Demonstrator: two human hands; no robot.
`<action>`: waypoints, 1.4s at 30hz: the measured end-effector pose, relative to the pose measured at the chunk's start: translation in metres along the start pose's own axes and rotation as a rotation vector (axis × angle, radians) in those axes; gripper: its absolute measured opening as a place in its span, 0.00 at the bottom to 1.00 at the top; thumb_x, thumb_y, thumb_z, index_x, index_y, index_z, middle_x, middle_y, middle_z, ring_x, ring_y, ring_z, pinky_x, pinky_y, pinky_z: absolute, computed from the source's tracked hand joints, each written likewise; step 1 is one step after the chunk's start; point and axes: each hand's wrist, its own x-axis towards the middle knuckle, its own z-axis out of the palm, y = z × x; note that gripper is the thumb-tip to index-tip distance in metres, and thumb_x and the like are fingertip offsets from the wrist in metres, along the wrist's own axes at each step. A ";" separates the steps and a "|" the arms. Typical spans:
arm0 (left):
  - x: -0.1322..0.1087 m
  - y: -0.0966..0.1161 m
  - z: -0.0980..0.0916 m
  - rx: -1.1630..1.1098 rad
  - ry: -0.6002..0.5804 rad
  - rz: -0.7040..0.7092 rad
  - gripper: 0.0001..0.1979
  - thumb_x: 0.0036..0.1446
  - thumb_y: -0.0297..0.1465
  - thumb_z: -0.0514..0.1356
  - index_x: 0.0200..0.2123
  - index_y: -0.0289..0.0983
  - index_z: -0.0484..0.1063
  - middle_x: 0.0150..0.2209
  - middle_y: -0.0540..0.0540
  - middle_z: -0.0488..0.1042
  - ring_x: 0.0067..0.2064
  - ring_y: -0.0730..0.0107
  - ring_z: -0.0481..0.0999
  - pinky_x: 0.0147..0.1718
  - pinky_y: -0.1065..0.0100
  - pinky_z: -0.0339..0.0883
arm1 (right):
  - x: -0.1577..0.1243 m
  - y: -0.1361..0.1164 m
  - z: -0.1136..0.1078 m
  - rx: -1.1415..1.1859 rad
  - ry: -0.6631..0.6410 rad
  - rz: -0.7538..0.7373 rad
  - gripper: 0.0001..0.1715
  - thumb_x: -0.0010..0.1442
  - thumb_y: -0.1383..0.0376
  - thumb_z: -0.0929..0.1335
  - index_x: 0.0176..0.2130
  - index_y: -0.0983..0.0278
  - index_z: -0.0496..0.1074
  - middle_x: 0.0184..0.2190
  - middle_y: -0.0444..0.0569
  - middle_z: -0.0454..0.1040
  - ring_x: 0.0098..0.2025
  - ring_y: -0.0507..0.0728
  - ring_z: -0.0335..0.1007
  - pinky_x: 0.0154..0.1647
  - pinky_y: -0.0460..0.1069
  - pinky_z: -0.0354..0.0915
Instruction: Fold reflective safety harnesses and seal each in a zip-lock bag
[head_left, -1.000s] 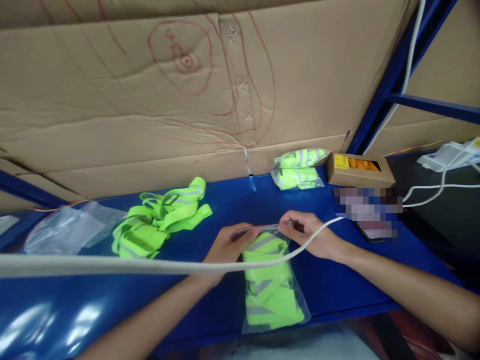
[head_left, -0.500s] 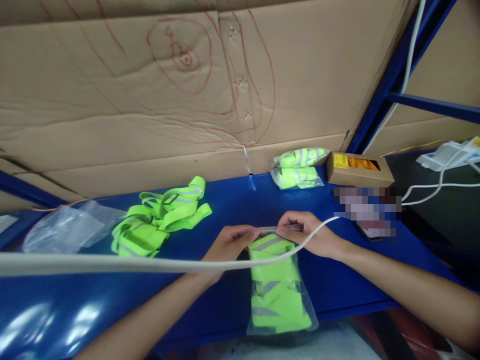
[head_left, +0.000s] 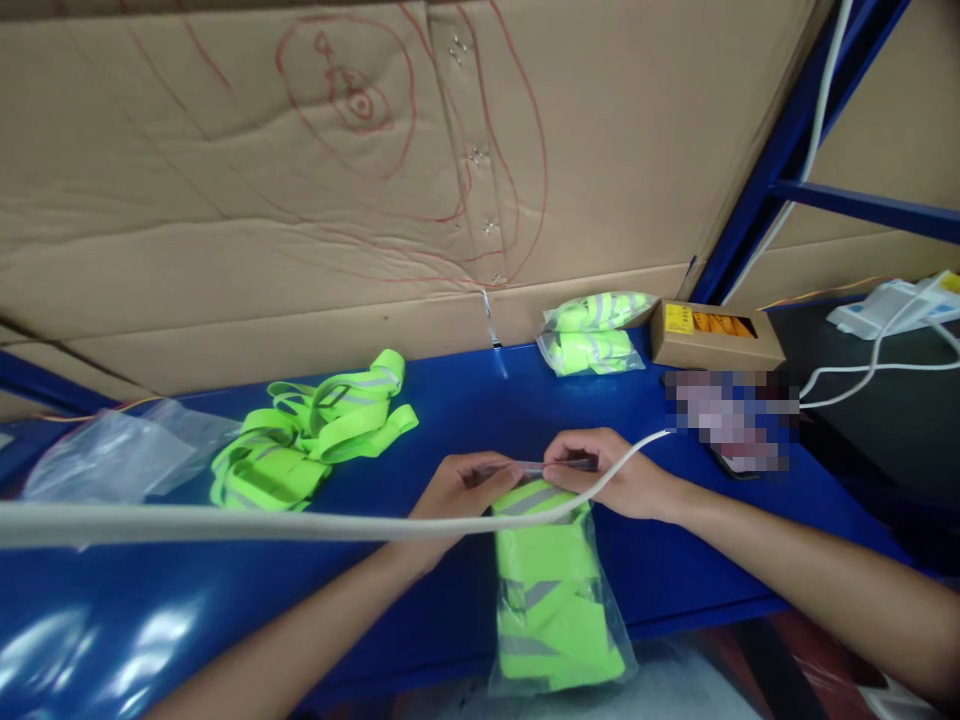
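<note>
A clear plastic bag (head_left: 555,590) holds a folded neon-green strap with grey reflective stripes. It hangs over the near edge of the blue table. My left hand (head_left: 471,490) pinches the bag's top edge at its left part. The same edge is pinched further right by my right hand (head_left: 600,470), and a short stretch of it shows between the thumbs. A loose pile of green reflective straps (head_left: 311,430) lies left of my hands. Further left are flat clear plastic bags (head_left: 135,450).
Filled bags of green straps (head_left: 592,335) lie at the back, beside a cardboard box (head_left: 716,338) with orange contents. A white cable (head_left: 315,525) crosses in front of my hands to a phone-like, pixelated object (head_left: 735,425). A cardboard wall (head_left: 225,280) closes off the table's (head_left: 442,400) back.
My right thumb and fingers have shifted slightly left along the bag's top edge, nearer my left hand. The bag hangs a little lower in view.
</note>
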 end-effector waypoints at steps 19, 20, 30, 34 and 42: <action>0.001 0.005 -0.005 0.135 -0.138 0.022 0.18 0.55 0.44 0.68 0.36 0.33 0.83 0.32 0.42 0.82 0.32 0.67 0.76 0.30 0.71 0.63 | -0.007 -0.004 0.012 -0.186 0.021 -0.076 0.09 0.63 0.64 0.70 0.31 0.65 0.71 0.24 0.41 0.69 0.26 0.49 0.61 0.26 0.43 0.56; 0.000 0.007 -0.006 0.137 -0.171 0.011 0.19 0.56 0.44 0.67 0.39 0.33 0.83 0.36 0.41 0.83 0.35 0.64 0.78 0.32 0.70 0.65 | -0.008 -0.006 0.012 -0.190 0.026 -0.083 0.09 0.63 0.64 0.70 0.31 0.64 0.71 0.24 0.41 0.69 0.26 0.49 0.61 0.26 0.43 0.56; 0.006 0.009 -0.033 0.302 -0.246 -0.004 0.21 0.60 0.47 0.63 0.40 0.34 0.84 0.35 0.45 0.82 0.35 0.64 0.75 0.34 0.72 0.64 | -0.004 -0.002 0.000 -0.174 0.014 -0.005 0.10 0.64 0.60 0.69 0.36 0.65 0.76 0.27 0.44 0.74 0.29 0.51 0.67 0.29 0.45 0.59; 0.013 0.003 -0.045 0.311 -0.230 0.033 0.21 0.62 0.46 0.61 0.36 0.33 0.83 0.28 0.48 0.77 0.30 0.70 0.70 0.31 0.73 0.60 | -0.001 0.004 -0.008 -0.213 0.057 0.040 0.12 0.63 0.58 0.70 0.35 0.65 0.76 0.25 0.43 0.72 0.27 0.51 0.65 0.28 0.45 0.58; 0.018 0.002 -0.048 0.233 -0.230 0.032 0.22 0.60 0.45 0.64 0.48 0.34 0.82 0.35 0.44 0.81 0.34 0.67 0.73 0.34 0.70 0.66 | -0.006 -0.005 -0.005 -0.366 0.109 -0.114 0.10 0.67 0.62 0.67 0.34 0.64 0.73 0.29 0.46 0.75 0.29 0.52 0.65 0.29 0.46 0.58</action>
